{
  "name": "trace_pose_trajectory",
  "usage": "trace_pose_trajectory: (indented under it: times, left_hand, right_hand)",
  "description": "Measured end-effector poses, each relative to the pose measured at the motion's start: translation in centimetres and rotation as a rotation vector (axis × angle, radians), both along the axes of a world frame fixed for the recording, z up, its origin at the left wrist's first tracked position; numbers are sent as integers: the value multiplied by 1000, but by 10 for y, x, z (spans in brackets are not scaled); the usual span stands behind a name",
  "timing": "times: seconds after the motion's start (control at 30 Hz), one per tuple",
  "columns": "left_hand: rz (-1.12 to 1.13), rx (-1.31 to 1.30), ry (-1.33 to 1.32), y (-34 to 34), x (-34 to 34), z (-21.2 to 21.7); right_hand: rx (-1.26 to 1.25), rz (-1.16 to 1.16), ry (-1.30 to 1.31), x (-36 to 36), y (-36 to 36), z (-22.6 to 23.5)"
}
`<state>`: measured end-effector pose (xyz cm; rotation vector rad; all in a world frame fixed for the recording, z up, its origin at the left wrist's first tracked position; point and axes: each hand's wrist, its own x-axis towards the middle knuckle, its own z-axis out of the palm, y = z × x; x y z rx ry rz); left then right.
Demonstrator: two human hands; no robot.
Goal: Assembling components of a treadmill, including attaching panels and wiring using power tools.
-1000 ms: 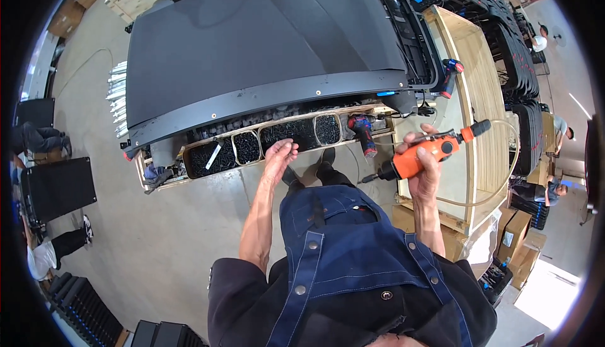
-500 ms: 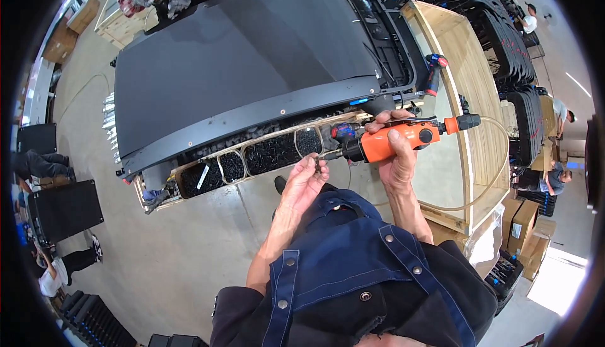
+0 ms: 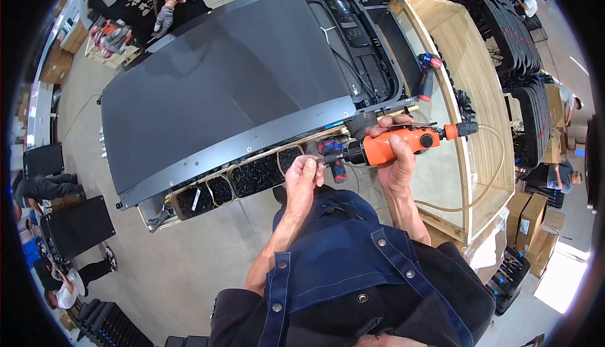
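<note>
My right hand (image 3: 399,164) is wrapped round an orange pneumatic screwdriver (image 3: 394,146), held level with its black nose pointing left. A pale air hose (image 3: 498,177) runs from its right end. At the tip of the driver bit (image 3: 333,157) my left hand (image 3: 302,177) is closed in a pinch; what sits between the fingers is too small to make out. Just beyond my hands lies a large dark flat panel (image 3: 220,82) with a metal edge strip holding screws. Below that edge stands a wooden tray of bins with black screws (image 3: 255,174).
A red-and-blue cordless driver (image 3: 331,152) is behind the bit; another (image 3: 428,76) rests by the wooden crate (image 3: 466,45) at right. Across the panel a co-worker's gloved hand (image 3: 115,37) holds an orange tool. Black frames (image 3: 510,38) are stacked far right.
The view has shifted, so the panel appears further left and more tilted. My hands keep nearly the same pose at the bit. The co-worker's hands have moved apart along the panel's far side.
</note>
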<state>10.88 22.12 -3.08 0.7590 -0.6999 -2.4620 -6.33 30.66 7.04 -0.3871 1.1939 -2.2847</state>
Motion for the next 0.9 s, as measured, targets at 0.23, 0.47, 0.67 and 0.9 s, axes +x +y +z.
trace_pose_trajectory:
  times: [0.23,0.47,0.67,0.9]
  left_hand:
    - [-143,332,35,-15,-53,-14]
    - [-64,903,345,-14,-141,-24]
    - [-37,1008,268,-4,-146,-38]
    - [-195,533,79,9,-100,-28]
  right_hand:
    - [11,-27,94,-34,3,3]
    - [38,29,469,-68,-24,17]
    - [357,246,783,-69,-62,19]
    - [348,462,594,-65,-86,17]
